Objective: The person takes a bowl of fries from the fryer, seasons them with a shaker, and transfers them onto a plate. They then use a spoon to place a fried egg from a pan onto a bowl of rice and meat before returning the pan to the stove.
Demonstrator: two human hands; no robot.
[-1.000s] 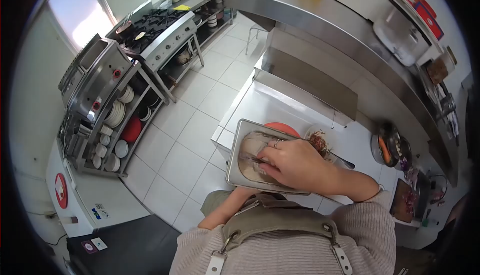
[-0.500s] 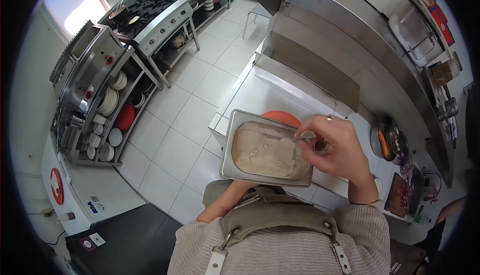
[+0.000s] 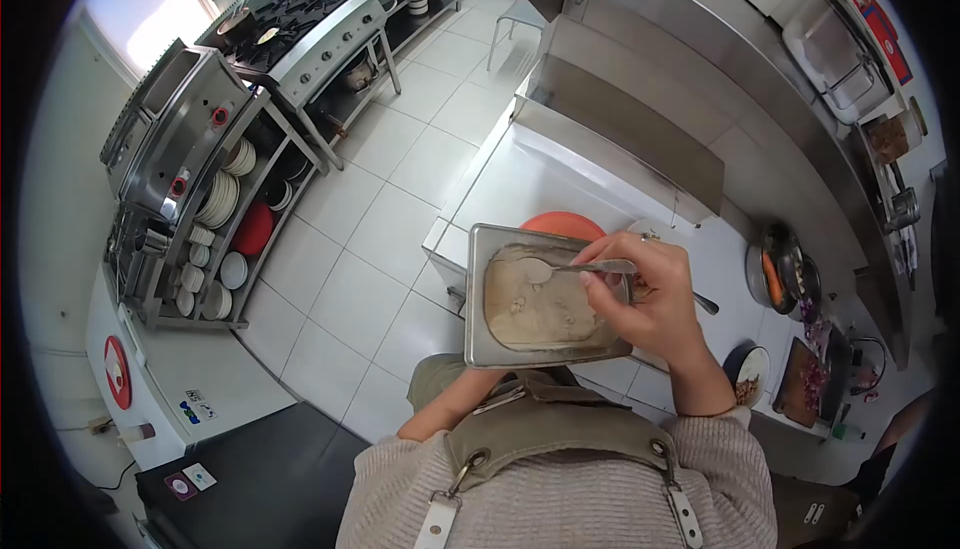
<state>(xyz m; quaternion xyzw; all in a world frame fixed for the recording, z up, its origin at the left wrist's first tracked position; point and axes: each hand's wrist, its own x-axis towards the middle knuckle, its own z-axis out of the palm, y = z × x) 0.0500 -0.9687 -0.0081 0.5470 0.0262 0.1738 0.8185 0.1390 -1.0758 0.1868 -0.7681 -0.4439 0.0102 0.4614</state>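
A rectangular metal pan (image 3: 478, 294) filled with a smooth beige paste (image 3: 530, 314) is held in front of my body. My left hand (image 3: 478, 381) supports it from beneath at the near side, its fingers hidden under the pan. In my right hand (image 3: 640, 284), a metal spoon (image 3: 590, 267) is pinched between thumb and fingers. The spoon's bowl lies over the upper middle of the paste and looks coated with it. Partly hidden behind the pan is an orange-red round dish (image 3: 565, 223).
On the counter (image 3: 500, 184) to the right are a pan with a carrot (image 3: 772, 277), a bowl (image 3: 745, 369) and a cutting board (image 3: 798, 386) with chopped purple pieces. A stove (image 3: 310, 39) and a shelf of plates (image 3: 220, 199) stand left. Part of another person shows at the right edge.
My right hand has tilted the spoon, so its bowl now reaches left across the paste. The pan has shifted slightly right in view.
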